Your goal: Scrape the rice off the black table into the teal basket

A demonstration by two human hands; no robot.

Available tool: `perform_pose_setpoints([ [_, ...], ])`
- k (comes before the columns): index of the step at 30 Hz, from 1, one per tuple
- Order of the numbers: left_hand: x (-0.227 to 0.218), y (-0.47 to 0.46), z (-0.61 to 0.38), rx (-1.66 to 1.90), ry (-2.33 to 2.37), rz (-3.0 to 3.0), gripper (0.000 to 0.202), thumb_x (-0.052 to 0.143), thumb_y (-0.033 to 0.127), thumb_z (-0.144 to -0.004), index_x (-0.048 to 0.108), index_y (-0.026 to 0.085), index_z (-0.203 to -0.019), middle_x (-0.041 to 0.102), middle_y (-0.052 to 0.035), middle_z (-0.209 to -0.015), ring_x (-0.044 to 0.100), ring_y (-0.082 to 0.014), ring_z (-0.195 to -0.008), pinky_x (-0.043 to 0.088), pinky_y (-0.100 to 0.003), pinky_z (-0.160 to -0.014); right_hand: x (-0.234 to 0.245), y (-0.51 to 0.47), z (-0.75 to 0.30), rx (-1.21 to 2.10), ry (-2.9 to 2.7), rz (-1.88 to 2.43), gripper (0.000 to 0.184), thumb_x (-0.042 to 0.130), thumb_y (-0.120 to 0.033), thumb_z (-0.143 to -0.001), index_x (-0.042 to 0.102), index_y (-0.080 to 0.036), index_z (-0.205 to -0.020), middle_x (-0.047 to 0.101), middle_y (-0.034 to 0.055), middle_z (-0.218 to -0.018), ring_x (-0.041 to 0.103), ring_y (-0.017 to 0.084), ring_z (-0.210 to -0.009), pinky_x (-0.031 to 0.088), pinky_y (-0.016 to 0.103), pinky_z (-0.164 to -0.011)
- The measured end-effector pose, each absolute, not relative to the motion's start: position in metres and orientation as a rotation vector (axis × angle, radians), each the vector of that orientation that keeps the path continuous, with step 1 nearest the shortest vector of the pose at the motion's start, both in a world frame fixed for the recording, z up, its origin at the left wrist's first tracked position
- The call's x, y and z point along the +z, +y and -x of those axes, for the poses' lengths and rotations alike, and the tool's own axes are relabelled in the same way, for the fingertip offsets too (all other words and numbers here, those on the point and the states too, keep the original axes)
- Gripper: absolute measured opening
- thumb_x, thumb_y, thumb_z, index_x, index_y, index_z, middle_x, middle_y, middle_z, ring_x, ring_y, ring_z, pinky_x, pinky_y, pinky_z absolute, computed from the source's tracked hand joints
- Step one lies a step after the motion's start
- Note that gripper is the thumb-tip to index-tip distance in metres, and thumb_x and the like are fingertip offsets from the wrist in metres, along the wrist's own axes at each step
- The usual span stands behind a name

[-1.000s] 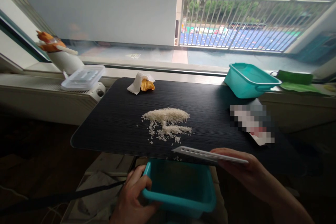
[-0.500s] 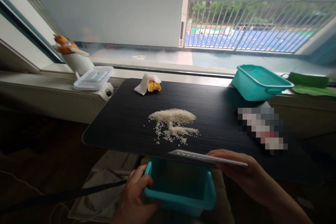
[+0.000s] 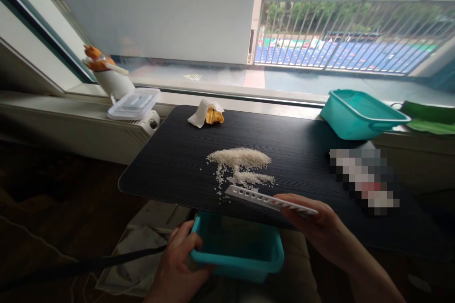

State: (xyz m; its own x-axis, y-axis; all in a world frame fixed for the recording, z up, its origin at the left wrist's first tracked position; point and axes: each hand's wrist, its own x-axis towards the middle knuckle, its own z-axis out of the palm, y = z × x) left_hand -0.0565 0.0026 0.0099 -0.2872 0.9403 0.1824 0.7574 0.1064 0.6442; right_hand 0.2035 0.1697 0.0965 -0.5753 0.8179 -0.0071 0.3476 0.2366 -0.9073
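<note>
Below the front edge of the table, my left hand (image 3: 183, 258) grips a teal plastic tub (image 3: 238, 265) by its left rim, with its opening facing up. My right hand (image 3: 320, 222) holds a flat white plastic strip with a row of holes (image 3: 263, 198), tilted over the table's near edge. Just beyond the strip's left end lies a heap of white rice (image 3: 240, 157), with loose grains scattered on its near side. The inside of the tub is dark, and I cannot make out its contents.
The black table (image 3: 152, 161) carries a yellow cloth-like item with white tissue (image 3: 209, 114) and a blurred flat package (image 3: 366, 180). A second teal tub (image 3: 362, 116) stands at the back right by green cloth (image 3: 426, 116). A clear lid (image 3: 135, 103) lies on the radiator (image 3: 81, 113).
My right hand has brought the white strip up and slightly left, nearer the rice, tilting it so its holes show. The left hand still holds the tub. The view has shifted a little.
</note>
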Motion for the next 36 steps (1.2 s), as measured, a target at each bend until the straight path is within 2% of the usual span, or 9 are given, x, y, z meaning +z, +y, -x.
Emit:
perform_pose_setpoints([
  [4,0.012,0.005,0.056,0.927,2.117,-1.691,0.019,0.068,0.013,-0.059,0.052,0.022,-0.063,0.064,-0.0033,-0.105,0.06,-0.0215,-0.092,0.049,-0.03,-0.078,0.091,0.168,-0.212,1.329,-1.991,1.137,0.024,0.059,-0.034,-0.092,0.076,-0.021,-0.103,0.078,0.0046,-0.099,0.071,0.023,-0.09,0.056,0.027,-0.078],
  [11,0.013,0.005,0.056,0.948,2.086,-1.639,0.021,0.07,0.013,-0.06,0.052,0.021,-0.064,0.063,-0.003,-0.106,0.059,-0.0221,-0.095,0.048,-0.03,-0.08,0.101,0.161,-0.21,1.604,-2.014,0.997,0.022,0.056,-0.032,-0.096,0.076,-0.025,-0.101,0.077,0.0006,-0.098,0.07,0.018,-0.088,0.054,0.022,-0.076],
  [17,0.011,0.004,0.057,0.938,2.087,-1.635,0.02,0.069,0.012,-0.06,0.052,0.021,-0.064,0.062,-0.0038,-0.105,0.059,-0.0227,-0.094,0.048,-0.032,-0.079,0.089,0.168,-0.199,1.45,-1.98,1.087,0.024,0.058,-0.035,-0.093,0.075,-0.02,-0.103,0.076,0.0045,-0.096,0.068,0.022,-0.086,0.053,0.026,-0.074],
  [22,0.009,-0.001,0.062,0.955,2.096,-1.637,0.02,0.071,0.015,-0.061,0.054,0.021,-0.066,0.062,-0.0042,-0.107,0.059,-0.0232,-0.096,0.049,-0.033,-0.081,0.097,0.168,-0.197,1.568,-2.094,0.968,0.025,0.055,-0.034,-0.096,0.076,-0.02,-0.1,0.076,0.0042,-0.098,0.069,0.02,-0.086,0.053,0.025,-0.074],
  [30,0.011,-0.004,0.079,0.844,2.125,-1.791,0.016,0.073,0.018,-0.063,0.057,0.022,-0.065,0.066,-0.0035,-0.109,0.064,-0.0225,-0.096,0.054,-0.031,-0.079,0.089,0.18,-0.17,1.278,-2.071,1.044,0.025,0.057,-0.032,-0.093,0.076,-0.021,-0.104,0.078,0.004,-0.101,0.072,0.025,-0.089,0.056,0.03,-0.078],
  [36,0.014,-0.009,0.083,0.836,2.147,-1.732,0.017,0.074,0.02,-0.064,0.057,0.022,-0.064,0.067,-0.0042,-0.107,0.066,-0.0233,-0.096,0.055,-0.031,-0.078,0.092,0.176,-0.163,1.391,-2.118,1.057,0.028,0.056,-0.034,-0.094,0.077,-0.018,-0.104,0.078,0.0029,-0.091,0.071,0.024,-0.079,0.056,0.028,-0.068],
])
